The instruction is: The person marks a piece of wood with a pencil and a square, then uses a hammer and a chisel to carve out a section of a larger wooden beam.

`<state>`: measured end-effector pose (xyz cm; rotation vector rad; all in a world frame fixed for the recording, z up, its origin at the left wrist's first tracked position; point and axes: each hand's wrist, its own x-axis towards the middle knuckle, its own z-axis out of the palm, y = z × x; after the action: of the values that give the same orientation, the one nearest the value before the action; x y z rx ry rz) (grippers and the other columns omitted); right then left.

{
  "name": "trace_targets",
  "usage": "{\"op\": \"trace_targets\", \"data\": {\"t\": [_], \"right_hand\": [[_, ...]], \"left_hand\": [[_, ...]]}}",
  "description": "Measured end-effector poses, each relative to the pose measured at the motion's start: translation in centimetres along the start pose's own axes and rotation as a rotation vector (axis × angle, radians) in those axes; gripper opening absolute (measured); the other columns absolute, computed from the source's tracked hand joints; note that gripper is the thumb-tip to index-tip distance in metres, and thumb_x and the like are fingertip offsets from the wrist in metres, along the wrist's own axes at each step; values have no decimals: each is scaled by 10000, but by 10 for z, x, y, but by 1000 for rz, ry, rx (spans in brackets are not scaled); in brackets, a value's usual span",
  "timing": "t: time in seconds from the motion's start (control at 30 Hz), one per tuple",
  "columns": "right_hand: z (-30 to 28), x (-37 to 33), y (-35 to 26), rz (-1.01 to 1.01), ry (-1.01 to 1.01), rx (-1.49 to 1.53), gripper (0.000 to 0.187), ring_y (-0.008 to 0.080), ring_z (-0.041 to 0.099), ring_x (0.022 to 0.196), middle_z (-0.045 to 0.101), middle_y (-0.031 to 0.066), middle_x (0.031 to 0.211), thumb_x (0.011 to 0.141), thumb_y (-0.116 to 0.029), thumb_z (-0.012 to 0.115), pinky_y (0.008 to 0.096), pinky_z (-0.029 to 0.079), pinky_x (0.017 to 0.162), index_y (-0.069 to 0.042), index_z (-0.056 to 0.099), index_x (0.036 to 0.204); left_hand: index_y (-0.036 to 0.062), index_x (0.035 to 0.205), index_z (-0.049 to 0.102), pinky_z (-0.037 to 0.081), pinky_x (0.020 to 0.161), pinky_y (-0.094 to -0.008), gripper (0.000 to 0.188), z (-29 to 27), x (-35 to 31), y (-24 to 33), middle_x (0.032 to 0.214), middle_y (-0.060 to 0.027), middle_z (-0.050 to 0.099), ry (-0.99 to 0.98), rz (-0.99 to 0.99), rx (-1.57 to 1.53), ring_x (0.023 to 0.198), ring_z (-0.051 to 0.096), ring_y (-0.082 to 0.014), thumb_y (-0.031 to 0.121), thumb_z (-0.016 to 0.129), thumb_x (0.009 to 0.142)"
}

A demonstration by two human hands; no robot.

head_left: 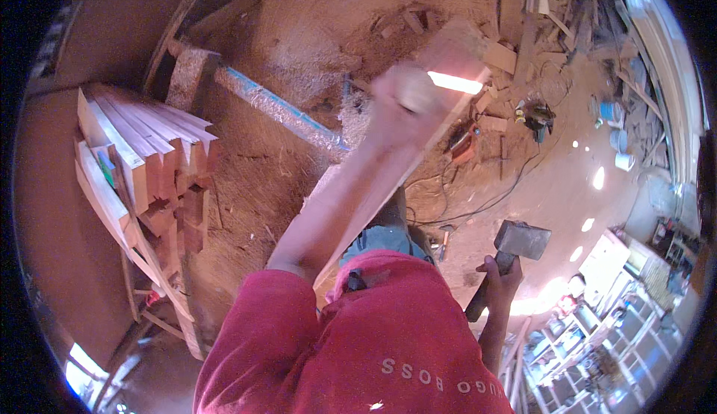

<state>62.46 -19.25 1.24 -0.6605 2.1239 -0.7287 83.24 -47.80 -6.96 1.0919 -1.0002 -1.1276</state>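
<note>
Spreading across most of the frame is a brown floor with wood bits and shavings on it. Over the bottom middle is the person's red sweatshirt. The thick wooden beam being worked on slants from the middle of the frame up to the top, right of center, with a bright patch of sun near its far end. A stack of cut beams sits at the left of the frame. It looks like the step in hand is shaping or hitting something at the far part of the beam, with the big tool held off to the side just now. If a hit is wanted, the next move would call for swinging that tool over to the wood, and for the other hand to be very steady and out of the way. That tool is a block-headed mallet, right of the middle and low in the frame, well apart from the beam. The right hand is wrapped tight around its handle, close under the head. The left hand is over the beam, above the middle of the frame, but it is blurry, so I cannot tell if its fingers are curled or loose. A small round shape shows there; it may be a handle end, but I cannot be sure.
</note>
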Motion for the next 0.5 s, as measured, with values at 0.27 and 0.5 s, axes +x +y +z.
{"op": "trace_targets", "data": {"t": [0.27,0.5], "right_hand": [[19,42,-57,37,-34,-187,389,171,661,661,641,84,808,828,-25,684,297,532,594,11,526,1182],[48,59,-94,-118,-45,-173,320,177,641,641,633,93,736,842,-51,652,298,519,618,37,515,1118]], "left_hand": [[99,763,600,491,521,-407,226,36,-29,2,691,-72,606,-278,388,146,618,639,-289,228,773,697],[114,737,578,446,464,-415,231,21,-15,-16,612,-66,561,-188,306,61,530,600,-280,219,772,669]]}}
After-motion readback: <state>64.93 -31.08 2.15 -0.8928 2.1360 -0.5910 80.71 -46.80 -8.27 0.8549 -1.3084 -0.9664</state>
